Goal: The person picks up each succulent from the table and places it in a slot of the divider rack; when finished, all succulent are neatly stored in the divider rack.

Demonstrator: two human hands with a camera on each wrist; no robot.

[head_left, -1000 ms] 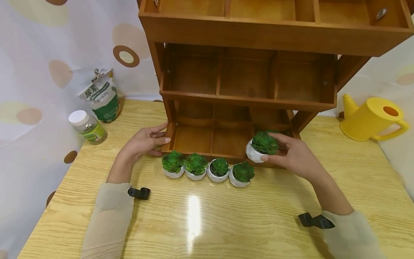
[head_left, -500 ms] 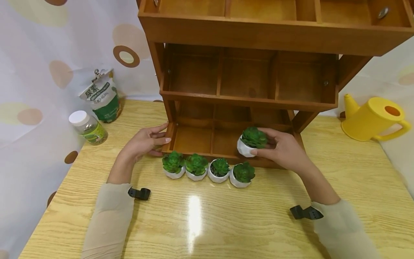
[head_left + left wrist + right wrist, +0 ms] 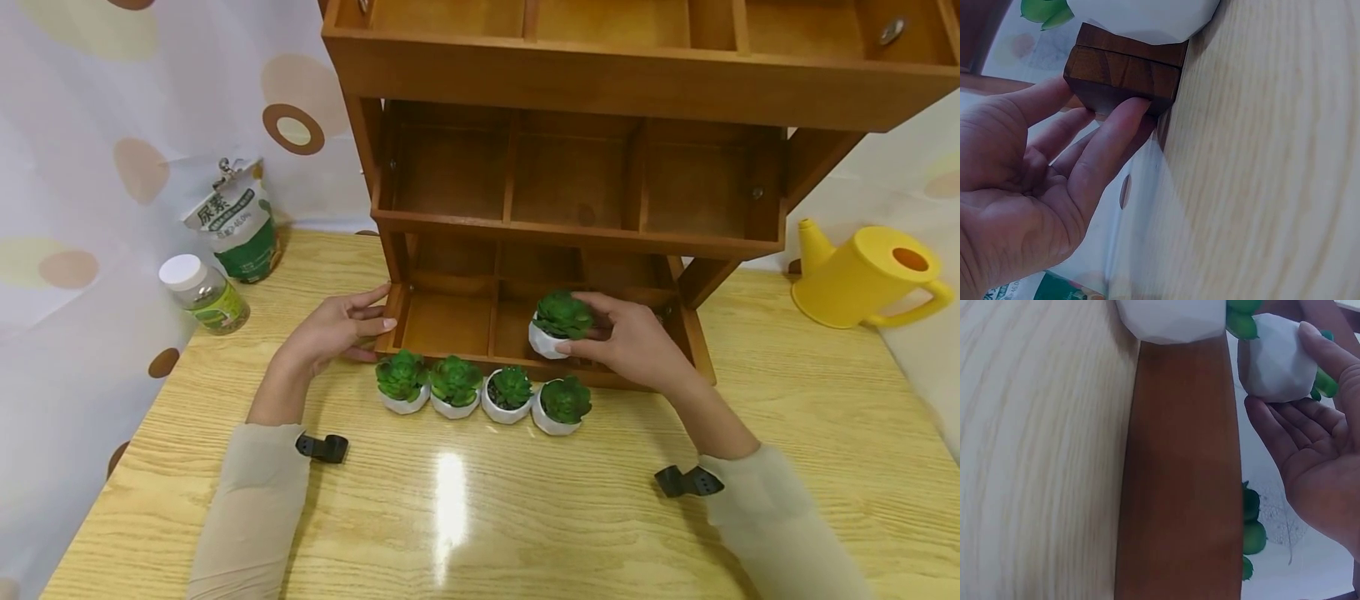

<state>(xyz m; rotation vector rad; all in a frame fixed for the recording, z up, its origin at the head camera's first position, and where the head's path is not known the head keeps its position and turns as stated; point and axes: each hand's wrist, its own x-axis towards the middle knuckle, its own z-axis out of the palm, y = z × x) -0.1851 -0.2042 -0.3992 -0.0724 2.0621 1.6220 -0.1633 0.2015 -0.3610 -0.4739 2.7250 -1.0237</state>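
Note:
My right hand [image 3: 633, 342] holds a potted succulent [image 3: 551, 333], its thumb and fingers on the faceted white pot, above the middle compartment of the wooden shelf's [image 3: 442, 325] bottom tier. In the right wrist view the held pot [image 3: 1279, 359] hangs apart from the tier's front board [image 3: 1179, 469]. The left hand [image 3: 341, 329] rests its extended fingers against the tier's left end, at the corner [image 3: 1125, 75] in the left wrist view. Several more succulents in white pots [image 3: 506, 396] stand in a row on the table before the shelf.
Green leaves [image 3: 1252, 531] show past the front board at right; their pot is hidden. A yellow watering can [image 3: 866, 275] stands right of the shelf. To the left are a white-lidded jar [image 3: 206, 296] and a clipped green-and-white bag [image 3: 240, 225]. Upper tiers overhang the bottom one.
The right hand has carried the potted succulent leftward, from the right part of the bottom tier to over its middle compartment. The left hand and the row of pots have stayed put.

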